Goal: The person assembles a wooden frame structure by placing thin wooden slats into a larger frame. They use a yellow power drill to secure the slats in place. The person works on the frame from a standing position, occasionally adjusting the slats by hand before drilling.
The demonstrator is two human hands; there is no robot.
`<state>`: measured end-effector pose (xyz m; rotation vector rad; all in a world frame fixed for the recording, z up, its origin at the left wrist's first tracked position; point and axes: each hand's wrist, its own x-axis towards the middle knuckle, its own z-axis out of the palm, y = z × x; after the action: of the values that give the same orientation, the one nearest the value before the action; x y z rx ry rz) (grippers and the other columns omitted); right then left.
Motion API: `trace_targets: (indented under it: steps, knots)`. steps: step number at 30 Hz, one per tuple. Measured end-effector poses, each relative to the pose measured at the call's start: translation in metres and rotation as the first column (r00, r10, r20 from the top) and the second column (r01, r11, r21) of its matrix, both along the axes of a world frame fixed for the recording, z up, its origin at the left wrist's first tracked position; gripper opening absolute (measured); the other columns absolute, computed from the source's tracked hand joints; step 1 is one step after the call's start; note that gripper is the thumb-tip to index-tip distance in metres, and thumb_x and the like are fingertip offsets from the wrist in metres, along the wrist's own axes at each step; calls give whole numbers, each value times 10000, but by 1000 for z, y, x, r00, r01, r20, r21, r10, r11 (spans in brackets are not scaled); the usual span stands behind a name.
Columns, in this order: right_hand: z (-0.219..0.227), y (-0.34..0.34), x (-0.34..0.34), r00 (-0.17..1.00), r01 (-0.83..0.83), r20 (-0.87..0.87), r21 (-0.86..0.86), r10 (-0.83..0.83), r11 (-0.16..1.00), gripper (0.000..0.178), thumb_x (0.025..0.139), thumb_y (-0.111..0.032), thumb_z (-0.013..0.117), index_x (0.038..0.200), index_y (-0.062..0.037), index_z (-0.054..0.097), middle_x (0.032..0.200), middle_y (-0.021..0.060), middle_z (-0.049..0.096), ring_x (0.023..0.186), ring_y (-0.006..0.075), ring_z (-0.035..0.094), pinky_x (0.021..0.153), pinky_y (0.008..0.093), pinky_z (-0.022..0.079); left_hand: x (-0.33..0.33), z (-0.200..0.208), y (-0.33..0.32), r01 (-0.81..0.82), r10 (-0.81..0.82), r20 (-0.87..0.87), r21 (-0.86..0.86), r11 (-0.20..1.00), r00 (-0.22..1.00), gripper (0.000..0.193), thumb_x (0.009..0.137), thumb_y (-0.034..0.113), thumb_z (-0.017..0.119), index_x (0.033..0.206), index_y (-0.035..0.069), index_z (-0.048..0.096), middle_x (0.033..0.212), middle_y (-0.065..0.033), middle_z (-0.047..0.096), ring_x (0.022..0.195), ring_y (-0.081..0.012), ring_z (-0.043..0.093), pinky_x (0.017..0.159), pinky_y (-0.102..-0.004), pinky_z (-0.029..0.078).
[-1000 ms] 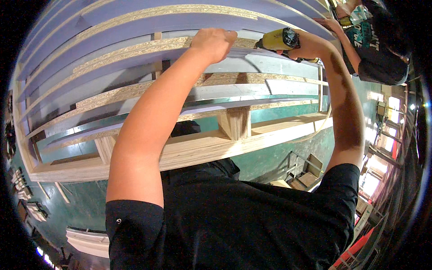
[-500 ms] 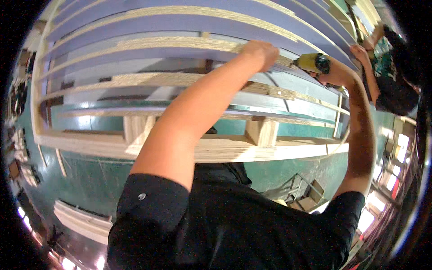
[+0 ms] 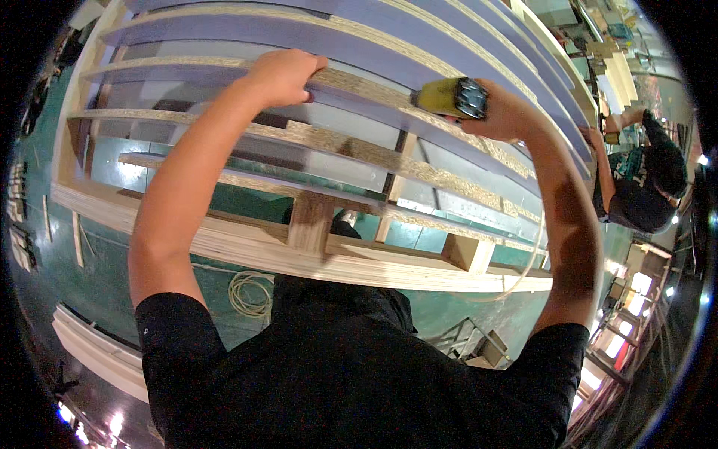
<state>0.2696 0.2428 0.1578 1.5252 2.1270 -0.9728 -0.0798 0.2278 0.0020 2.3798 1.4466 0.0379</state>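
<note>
The left hand [image 3: 280, 75] is closed over the edge of a chipboard slat [image 3: 359, 86] in the upper part of a wooden frame [image 3: 374, 266]. A yellow tool [image 3: 449, 97] is gripped by the right hand [image 3: 508, 116] and held against the same slat, to the right. A coiled cord [image 3: 250, 292] lies on the green floor [image 3: 112, 292] below.

— What's the person wearing up there?
— They're wearing a plain black short-sleeved cotton shirt [image 3: 351, 374], sleeves ending above the elbows; forearms are showing bare, no gloves, no watch.
</note>
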Motion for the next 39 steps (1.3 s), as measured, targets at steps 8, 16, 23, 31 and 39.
trace_targets:
  steps: [8, 16, 23, 31, 39]
  knots:
    - [-33, 31, -106, 982, -121, -141, 40, 125, 992, 474, 815, -207, 825, 1228, -62, 643, 908, 104, 751, 734, 190, 712, 681, 383, 592, 0, 4, 4, -17, 15, 86, 27, 999, 996, 290, 835, 185, 786, 1102, 128, 690, 997, -145, 743, 983, -393, 709, 813, -515, 583]
    - [-24, 39, -137, 991, -133, -41, -108, 129, 985, 618, 809, -225, 840, 1329, -44, 561, 1028, 131, 743, 825, 192, 728, 749, 364, 609, -7, 5, 4, 4, -6, 112, 18, 1000, 994, 232, 842, 200, 768, 1061, 138, 720, 987, -147, 751, 963, -385, 726, 784, -513, 599]
    - [-24, 37, -128, 992, -128, 11, -15, 128, 992, 645, 785, -223, 863, 1324, -31, 565, 1065, 127, 736, 879, 201, 723, 789, 352, 602, -8, 1, 8, 42, -47, 109, 44, 998, 993, 287, 815, 224, 805, 1037, 69, 709, 967, -167, 751, 927, -388, 734, 763, -506, 596]
    - [-34, 104, -111, 988, -35, -155, -114, 17, 993, 565, 801, -135, 797, 1320, -51, 589, 1031, 80, 744, 824, 155, 690, 726, 331, 592, -48, 14, 68, -75, 46, 465, 44, 996, 884, 455, 796, 392, 869, 1074, 65, 721, 1025, -155, 742, 1062, -328, 704, 889, -486, 561]
    - [-23, 131, -133, 994, -106, -10, 9, 106, 994, 606, 790, -177, 816, 1337, -58, 586, 1015, 91, 757, 787, 154, 685, 705, 337, 598, -8, -8, 112, 51, -75, 111, 208, 977, 991, 414, 787, 347, 855, 1094, 113, 707, 1009, -127, 759, 1015, -360, 727, 867, -536, 545]
